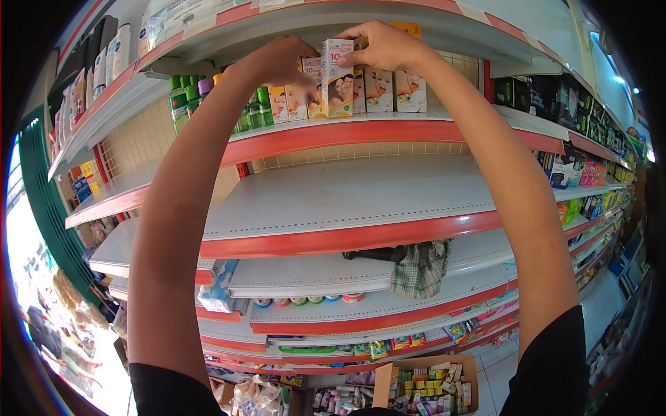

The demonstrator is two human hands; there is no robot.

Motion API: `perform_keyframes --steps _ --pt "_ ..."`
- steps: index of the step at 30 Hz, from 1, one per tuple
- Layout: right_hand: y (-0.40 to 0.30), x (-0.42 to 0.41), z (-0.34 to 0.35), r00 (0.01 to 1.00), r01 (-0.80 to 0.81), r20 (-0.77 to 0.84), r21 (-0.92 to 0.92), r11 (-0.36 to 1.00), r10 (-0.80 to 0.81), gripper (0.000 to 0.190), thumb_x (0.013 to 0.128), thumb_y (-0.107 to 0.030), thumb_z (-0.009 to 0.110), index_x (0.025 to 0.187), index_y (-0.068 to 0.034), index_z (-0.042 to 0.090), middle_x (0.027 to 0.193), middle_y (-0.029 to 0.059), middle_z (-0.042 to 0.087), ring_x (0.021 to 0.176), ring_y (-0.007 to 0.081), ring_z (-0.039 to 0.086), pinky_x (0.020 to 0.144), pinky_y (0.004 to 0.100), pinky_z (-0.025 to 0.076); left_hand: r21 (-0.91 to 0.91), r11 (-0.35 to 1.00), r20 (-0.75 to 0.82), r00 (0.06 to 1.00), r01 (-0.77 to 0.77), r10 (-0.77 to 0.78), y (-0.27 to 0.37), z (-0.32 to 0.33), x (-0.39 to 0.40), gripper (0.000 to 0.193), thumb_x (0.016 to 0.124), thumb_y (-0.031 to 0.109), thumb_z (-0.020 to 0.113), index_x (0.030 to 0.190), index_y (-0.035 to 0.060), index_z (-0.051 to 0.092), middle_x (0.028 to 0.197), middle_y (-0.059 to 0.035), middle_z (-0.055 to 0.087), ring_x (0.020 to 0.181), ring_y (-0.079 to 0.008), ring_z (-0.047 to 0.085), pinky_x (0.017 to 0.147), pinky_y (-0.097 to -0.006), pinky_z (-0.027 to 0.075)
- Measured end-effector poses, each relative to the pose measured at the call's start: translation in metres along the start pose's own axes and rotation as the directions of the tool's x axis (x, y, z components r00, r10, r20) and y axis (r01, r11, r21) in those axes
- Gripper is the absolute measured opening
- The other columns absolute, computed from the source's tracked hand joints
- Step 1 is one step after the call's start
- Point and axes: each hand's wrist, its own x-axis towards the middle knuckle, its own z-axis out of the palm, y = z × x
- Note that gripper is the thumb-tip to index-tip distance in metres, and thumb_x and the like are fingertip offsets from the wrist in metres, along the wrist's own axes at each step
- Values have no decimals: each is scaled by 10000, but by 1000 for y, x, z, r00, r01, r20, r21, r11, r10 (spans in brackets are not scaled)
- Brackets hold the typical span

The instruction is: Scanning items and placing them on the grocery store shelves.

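Between the thumb and fingers of my right hand (384, 48) is an upright white-and-yellow carton (338, 99) with a photo of people and writing on it. It stands at the front of the upper shelf (333, 136). My left hand (287, 62) reaches in just left of it, beside similar cartons; its fingertips are partly hidden and the thumb is blurred, so its grip is unclear. Cartons with a baby's picture (379, 91) stand to the right, and another white carton (411, 93) is beyond them. Green bottles (255, 112) line up left of the cartons, partly behind my left forearm.
A checked cloth (420, 270) hangs over a lower shelf edge. On the floor, an open cardboard box (471, 382) holds many small packages, near bagged goods (257, 398). A higher shelf (333, 18) overhangs my hands. People (57, 338) are outside at the left.
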Motion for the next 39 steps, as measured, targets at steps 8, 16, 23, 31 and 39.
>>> perform_keyframes --steps 8,16,23,31,39 --pt "-11 1 -6 996 -79 45 1 997 79 523 711 -333 809 1169 -124 667 1066 113 691 943 236 652 828 362 496 -53 998 4 1000 23 -23 -3 1 1 520 658 192 799 1141 58 659 1087 -158 672 1020 -314 626 906 -388 491" --pt "-1 4 0 997 -62 36 -7 998 62 503 725 -323 802 1168 -127 667 1063 114 692 944 221 654 820 350 498 -80 996 15 999 41 -40 -3 5 4 512 654 162 797 1129 31 658 1072 -163 677 996 -319 635 893 -379 496" --pt "-10 2 7 989 -143 52 32 989 141 502 729 -322 800 1173 -131 663 1025 79 706 879 183 670 804 332 499 -55 998 -42 999 -19 17 -5 5 0 632 589 232 842 1159 45 643 1089 -181 667 1009 -308 634 903 -375 491" --pt "-2 18 -18 924 -317 288 216 924 250 508 843 -130 618 1329 -68 486 1089 132 660 786 212 696 677 297 588 0 1000 -144 989 -30 29 18 3 4 939 651 575 768 1390 119 409 1115 -206 636 1045 -356 612 915 -426 475" --pt "-2 8 6 978 -152 112 -211 966 178 428 837 -51 634 1248 -63 517 1093 118 652 659 160 680 592 302 567 59 998 -92 996 23 -18 9 9 6 868 662 535 780 1302 25 489 1081 -236 643 1006 -371 633 880 -437 496"
